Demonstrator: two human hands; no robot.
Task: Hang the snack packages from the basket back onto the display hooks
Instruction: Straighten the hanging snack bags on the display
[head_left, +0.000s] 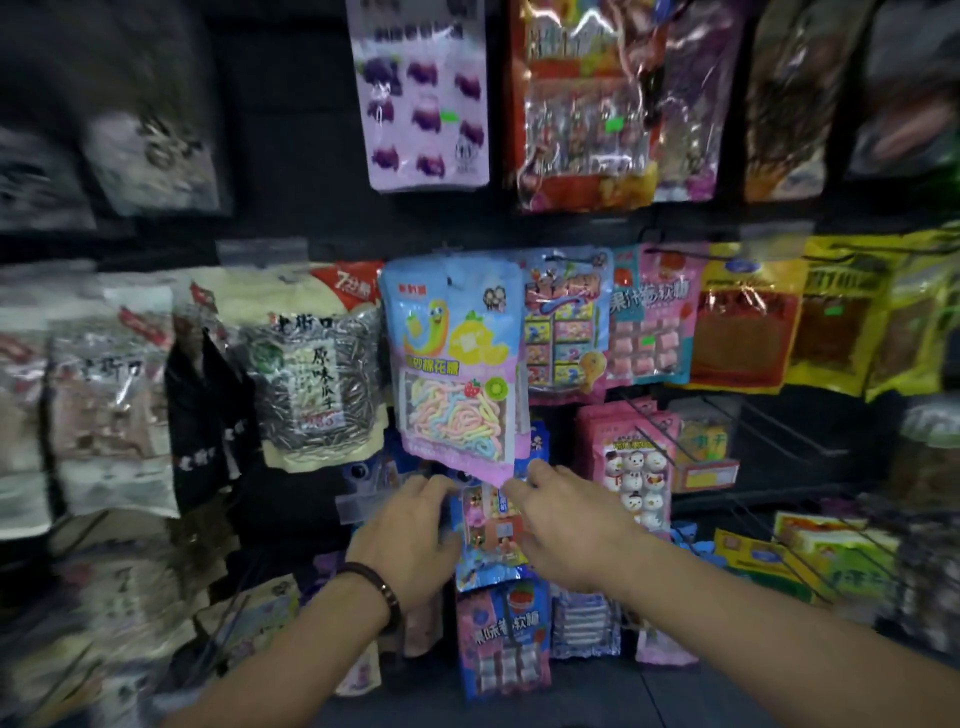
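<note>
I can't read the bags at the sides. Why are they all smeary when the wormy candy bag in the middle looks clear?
Head view: the marshmallow bag in the centre is sharp; the bags at the left edge smear with blur; the wide lens bends the rows; the light is dim, with glare on the shiny red bag.

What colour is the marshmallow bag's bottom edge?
Pink; the marshmallow bag shows best in the head view.

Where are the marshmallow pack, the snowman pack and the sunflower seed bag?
marshmallow pack (453, 364): head view, middle of its printed front.
snowman pack (635, 480): head view, on the snowmen.
sunflower seed bag (311, 374): head view, on its white label.
</note>
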